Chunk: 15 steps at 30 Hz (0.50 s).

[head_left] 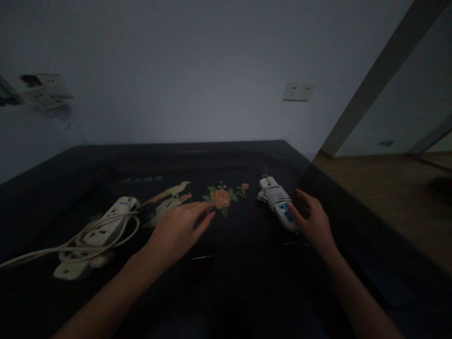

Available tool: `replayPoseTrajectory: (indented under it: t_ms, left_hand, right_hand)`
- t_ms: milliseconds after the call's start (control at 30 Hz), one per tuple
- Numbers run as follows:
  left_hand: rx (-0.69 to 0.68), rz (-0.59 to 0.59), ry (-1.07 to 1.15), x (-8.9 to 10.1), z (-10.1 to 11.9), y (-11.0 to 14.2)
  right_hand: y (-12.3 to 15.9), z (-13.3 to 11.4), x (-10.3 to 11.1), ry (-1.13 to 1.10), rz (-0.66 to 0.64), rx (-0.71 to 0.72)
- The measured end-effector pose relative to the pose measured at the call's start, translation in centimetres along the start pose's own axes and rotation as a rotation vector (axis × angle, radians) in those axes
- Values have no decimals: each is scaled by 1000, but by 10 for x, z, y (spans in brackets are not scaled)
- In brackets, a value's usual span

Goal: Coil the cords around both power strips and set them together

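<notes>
On the dark tabletop lies a white power strip [289, 220] with blue socket faces and its cord wound tightly round the middle. My right hand [314, 223] is at its right side, fingers apart; the thumb overlaps the strip's edge, and whether it touches cannot be told. My left hand [180, 226] hovers over or rests on the table beside a painted orange flower [221, 198], holding nothing, with thumb and forefinger apart. To its left sits a second white power strip [100, 230], its cord looped loosely over it.
The black table [226, 254] has a glossy top with a painted bird [173, 190] and characters on it. A wall socket [298, 92] is above its back edge, and more sockets [45, 92] are at the left. Wooden floor [381, 188] shows at the right.
</notes>
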<state>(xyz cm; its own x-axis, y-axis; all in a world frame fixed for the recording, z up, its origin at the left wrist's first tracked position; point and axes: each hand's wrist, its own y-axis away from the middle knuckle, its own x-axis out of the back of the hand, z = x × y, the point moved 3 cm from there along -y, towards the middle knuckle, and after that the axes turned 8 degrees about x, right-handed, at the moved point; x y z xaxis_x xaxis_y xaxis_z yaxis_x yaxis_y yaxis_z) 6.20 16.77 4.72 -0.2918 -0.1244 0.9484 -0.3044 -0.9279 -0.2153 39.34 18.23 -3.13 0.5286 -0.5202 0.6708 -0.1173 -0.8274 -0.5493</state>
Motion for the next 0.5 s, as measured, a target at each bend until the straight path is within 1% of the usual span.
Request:
replayPoseTrajectory:
  t_ms: [100, 200, 300, 367, 433, 500]
  left_hand:
    - [-21, -21, 13, -4, 4, 1]
    - [-51, -33, 36, -8, 9, 4]
    - [-93, -65, 57, -11, 16, 8]
    - [-122, -89, 59, -12, 20, 10]
    - [-145, -97, 49, -12, 22, 10]
    - [-148, -68, 42, -8, 20, 8]
  right_hand:
    - [1, -4, 4, -41, 55, 45]
    - [2, -12, 10, -59, 76, 80]
    - [5, -27, 12, -45, 79, 135]
    - [10, -41, 7, -22, 73, 202]
    - [20, -58, -4, -29, 16, 307]
    - [32, -76, -18, -89, -112, 435]
